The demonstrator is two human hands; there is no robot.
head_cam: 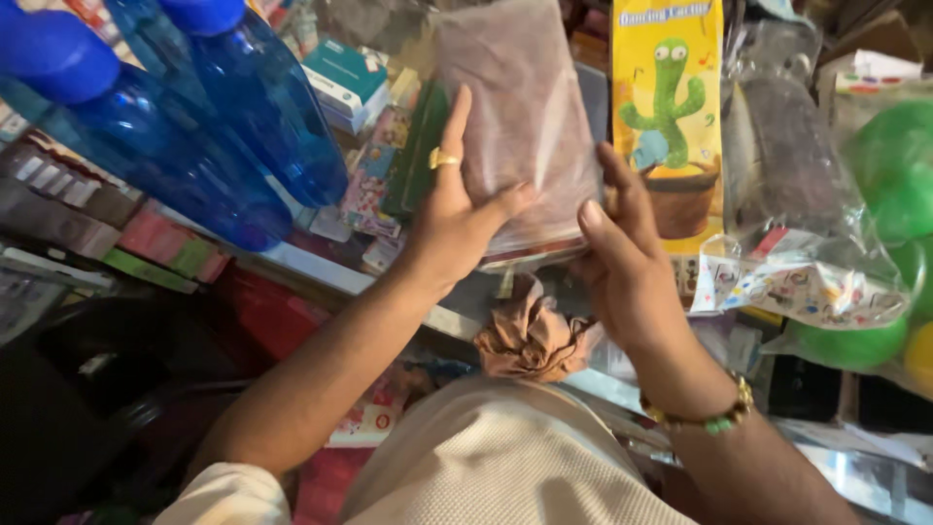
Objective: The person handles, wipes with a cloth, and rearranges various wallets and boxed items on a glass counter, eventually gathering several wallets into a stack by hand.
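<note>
Glossy clear plastic packet [525,117] over matt brownish cloth; translucent blue plastic bottles [194,126]; crumpled peach fabric [530,335].

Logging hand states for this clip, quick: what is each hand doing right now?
Left hand: fingers spread flat on the clear plastic packet, holding it.
Right hand: gripping the same packet's lower right edge, thumb raised.

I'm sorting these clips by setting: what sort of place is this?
Probably a small crowded shop: a boxed cactus toy, blue plastic bottles and bagged green balls crowd the shelves around the packet both hands hold.
</note>
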